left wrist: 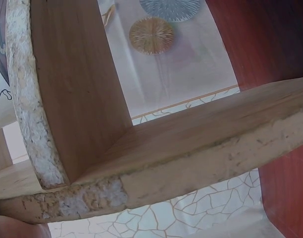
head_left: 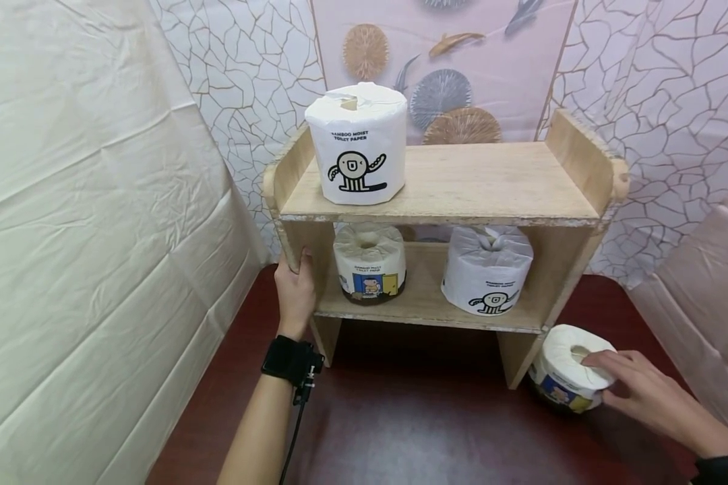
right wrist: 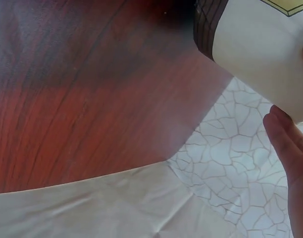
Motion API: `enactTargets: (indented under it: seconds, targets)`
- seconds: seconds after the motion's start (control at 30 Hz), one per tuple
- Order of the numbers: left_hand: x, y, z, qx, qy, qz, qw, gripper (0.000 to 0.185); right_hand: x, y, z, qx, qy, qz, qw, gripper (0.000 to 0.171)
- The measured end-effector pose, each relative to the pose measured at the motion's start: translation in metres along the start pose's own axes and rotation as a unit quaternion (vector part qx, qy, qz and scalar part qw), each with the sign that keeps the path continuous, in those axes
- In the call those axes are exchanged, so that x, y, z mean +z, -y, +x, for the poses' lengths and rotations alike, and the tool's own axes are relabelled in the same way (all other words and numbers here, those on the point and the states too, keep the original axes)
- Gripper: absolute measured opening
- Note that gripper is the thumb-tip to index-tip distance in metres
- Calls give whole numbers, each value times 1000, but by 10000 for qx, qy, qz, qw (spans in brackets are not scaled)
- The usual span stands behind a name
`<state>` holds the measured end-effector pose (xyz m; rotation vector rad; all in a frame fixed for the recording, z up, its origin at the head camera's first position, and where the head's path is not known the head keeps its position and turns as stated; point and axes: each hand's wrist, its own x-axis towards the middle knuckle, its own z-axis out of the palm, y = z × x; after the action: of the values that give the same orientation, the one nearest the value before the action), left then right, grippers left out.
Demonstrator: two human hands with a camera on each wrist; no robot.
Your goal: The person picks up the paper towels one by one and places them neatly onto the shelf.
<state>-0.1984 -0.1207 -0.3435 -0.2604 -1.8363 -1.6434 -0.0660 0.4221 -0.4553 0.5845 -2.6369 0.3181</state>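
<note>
So the left hand (head_left: 295, 291) is wrapped round the front edge of the left side panel of the little wooden shelf unit (head_left: 461, 182), fingers curled onto the board — looks to me like it's there to keep the thing from sliding on the table. The left wrist view is basically all chipped particleboard edge (left wrist: 27, 124) with the wood veneer flaking off, so it's a cheap laminated piece, not solid timber.

The right hand (head_left: 637, 394) sits on a wrapped toilet paper roll (head_left: 567, 367) that stands on end on the dark red wood-grain tabletop (head_left: 400, 417), just beside the shelf's right foot. Fingers are draped over the top and curling down the far side, fingertips near the core hole — a grip from above, I'd say, since that's the easy way to grab a squishy cylinder. The wrapper is thin white paper with a coloured cartoon print low down.

Three more rolls are on the shelf: a white one with a black doodle figure (head_left: 356, 145) on the top board, another coloured-print one (head_left: 370, 263) and a second doodle one (head_left: 488, 269) on the lower board. Behind is crackle-pattern wallpaper (head_left: 655, 101), with creased cream sheeting (head_left: 85, 236) on the left
</note>
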Motion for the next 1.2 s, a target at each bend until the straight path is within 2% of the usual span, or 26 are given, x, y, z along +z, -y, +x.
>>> enactTargets:
  seconds: [0.23,0.4,0.6,0.87,1.07,1.2]
  targets:
    - [2,0,-1,-7,-35,-20,10000,25,-9,1,-2,-96,-284,141,9995,68]
    - [2,-2,0,13,-56,8,10000,26,-17,4,-2,13,-274,115,9996,69]
    - [0,-3,-1,-203,-55,0,9998,29,-27,8,0,-40,-327,83,9994,68]
    - [-1,-6,-1,-146,2,42,9999,27,-42,15,5,-165,-366,31,9992,69]
    - [-1,-5,-3,-176,71,63,9998,27,-57,23,6,49,-404,-51,9992,70]
    - [-1,-6,-2,-75,61,10,10000,28,-70,30,12,208,-332,-118,9992,69]
